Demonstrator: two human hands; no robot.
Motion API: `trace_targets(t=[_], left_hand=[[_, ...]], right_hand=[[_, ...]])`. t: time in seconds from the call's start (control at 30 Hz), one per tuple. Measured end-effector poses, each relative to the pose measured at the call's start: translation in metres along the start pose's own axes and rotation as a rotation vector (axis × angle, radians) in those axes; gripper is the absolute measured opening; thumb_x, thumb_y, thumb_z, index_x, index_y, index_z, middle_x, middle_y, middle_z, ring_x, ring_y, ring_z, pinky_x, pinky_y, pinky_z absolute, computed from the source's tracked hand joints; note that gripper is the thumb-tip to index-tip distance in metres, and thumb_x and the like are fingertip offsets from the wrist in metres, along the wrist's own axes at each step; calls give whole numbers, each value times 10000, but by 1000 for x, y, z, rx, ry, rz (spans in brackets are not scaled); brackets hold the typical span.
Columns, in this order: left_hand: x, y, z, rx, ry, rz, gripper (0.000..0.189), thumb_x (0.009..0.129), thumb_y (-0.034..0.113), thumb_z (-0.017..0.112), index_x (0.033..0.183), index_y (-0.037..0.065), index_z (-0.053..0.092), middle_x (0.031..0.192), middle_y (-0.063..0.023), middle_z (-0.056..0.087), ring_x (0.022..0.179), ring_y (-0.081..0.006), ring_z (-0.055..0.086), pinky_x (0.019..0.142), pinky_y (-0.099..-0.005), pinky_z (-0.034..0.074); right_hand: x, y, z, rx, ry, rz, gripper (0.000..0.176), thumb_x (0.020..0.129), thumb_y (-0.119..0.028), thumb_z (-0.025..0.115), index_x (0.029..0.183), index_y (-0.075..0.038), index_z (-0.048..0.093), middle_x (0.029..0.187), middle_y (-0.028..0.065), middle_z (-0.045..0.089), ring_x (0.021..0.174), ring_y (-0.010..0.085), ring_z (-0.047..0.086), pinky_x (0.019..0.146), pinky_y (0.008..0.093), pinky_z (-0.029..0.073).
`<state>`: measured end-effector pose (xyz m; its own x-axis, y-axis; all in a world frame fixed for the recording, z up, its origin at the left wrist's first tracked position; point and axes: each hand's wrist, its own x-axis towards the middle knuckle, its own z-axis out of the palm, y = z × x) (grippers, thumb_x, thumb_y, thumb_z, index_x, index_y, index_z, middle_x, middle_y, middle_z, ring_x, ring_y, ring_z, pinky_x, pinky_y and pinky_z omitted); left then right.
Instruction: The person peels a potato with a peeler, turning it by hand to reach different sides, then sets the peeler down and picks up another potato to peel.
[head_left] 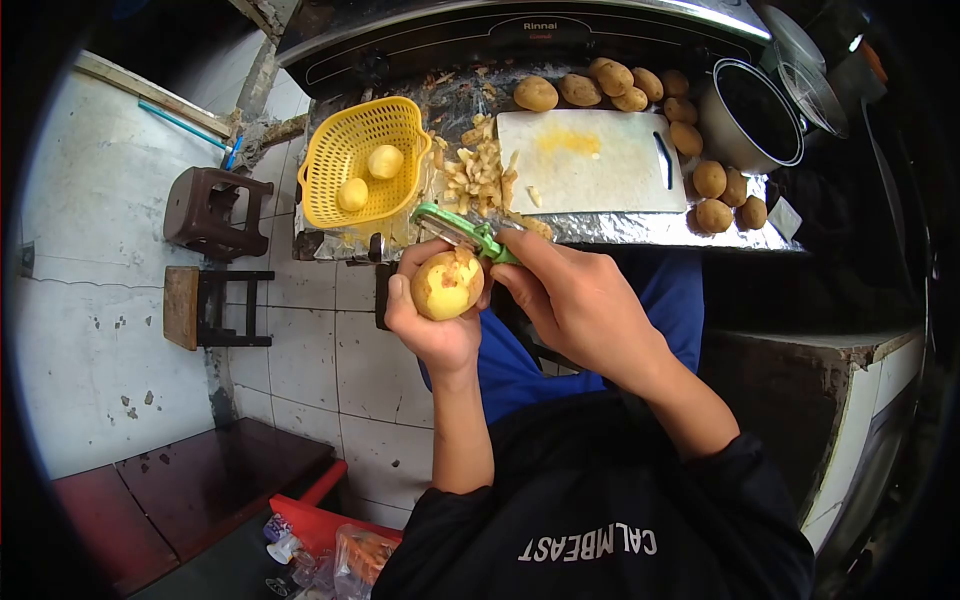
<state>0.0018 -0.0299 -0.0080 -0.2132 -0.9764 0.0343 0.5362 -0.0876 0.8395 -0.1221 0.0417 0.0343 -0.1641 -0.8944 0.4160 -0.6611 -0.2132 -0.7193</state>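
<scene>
Potato (446, 284) — partly peeled — sits gripped in the left hand (432, 320), just on the person's side of the yellow basket (360, 160); the right hand (570, 295), clamped on the green peeler (465, 232), touches its top.

Partly peeled yellow potato (447, 285), green peeler (465, 232) seemingly touching its top.

The left hand (436, 328) is held cupped, fingers curled; the right hand (575, 300) is clenched at its three o'clock.
</scene>
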Motion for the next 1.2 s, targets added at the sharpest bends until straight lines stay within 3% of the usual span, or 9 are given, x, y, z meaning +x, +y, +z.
trace_targets(t=[0.2,0.37,0.5,0.57,0.7,0.77,0.83,0.93,1.2], left_hand=[[25,-21,3,-122,-82,-218,604,962,383,216,1329,-21,474,697,-119,585,461,-133,449,383,-212,279],[30,-33,-2,53,-23,-248,624,926,391,275,1380,-11,421,692,-109,566,430,-134,434,356,-214,260],[34,-28,5,68,-9,-211,619,923,390,275,1370,-7,436,678,-118,570,425,-131,430,354,-215,264],[34,-27,6,30,-8,-202,616,922,390,274,1364,-5,444,670,-121,569,423,-130,429,353,-215,265],[34,-29,3,22,-25,-183,593,918,395,270,1288,-9,499,661,-123,566,429,-128,427,353,-215,267],[32,-31,-2,2,-31,-173,581,918,397,270,1229,-15,535,662,-121,568,432,-128,426,353,-215,266],[33,-31,-6,0,-23,-173,529,923,385,271,1050,-16,592,654,-113,567,434,-129,422,356,-218,266],[30,-20,-3,40,75,-195,493,930,372,283,926,-4,602,656,-110,577,434,-130,432,363,-219,268],[24,2,4,228,62,-92,454,940,306,293,918,-21,607,672,-74,588,490,-127,506,403,-218,361]], right_hand=[[21,36,10,-92,26,136,180,930,-203,569,946,-32,517,691,181,617,647,384,630,558,480,493],[45,63,17,-141,85,167,252,923,-251,594,945,-1,591,690,186,630,624,359,641,558,449,497],[49,58,19,411,-12,338,383,899,-346,658,877,36,660,648,104,637,551,170,597,510,306,461],[51,50,13,680,-294,591,331,903,-307,664,878,23,663,651,56,635,524,100,553,483,252,427],[51,60,21,890,-117,693,294,902,-274,667,896,20,666,636,15,606,510,52,503,463,210,387],[54,71,27,752,-76,645,306,897,-270,668,932,34,649,623,55,609,506,92,536,463,254,407],[58,70,28,199,120,249,335,920,-289,633,1014,31,601,616,137,614,499,200,595,467,321,430],[42,37,1,205,-79,316,318,954,-309,578,1040,-3,548,616,175,598,527,333,618,470,405,443],[2,16,-4,-116,-138,14,283,968,-330,540,897,-63,479,598,123,585,517,363,589,457,443,463]])
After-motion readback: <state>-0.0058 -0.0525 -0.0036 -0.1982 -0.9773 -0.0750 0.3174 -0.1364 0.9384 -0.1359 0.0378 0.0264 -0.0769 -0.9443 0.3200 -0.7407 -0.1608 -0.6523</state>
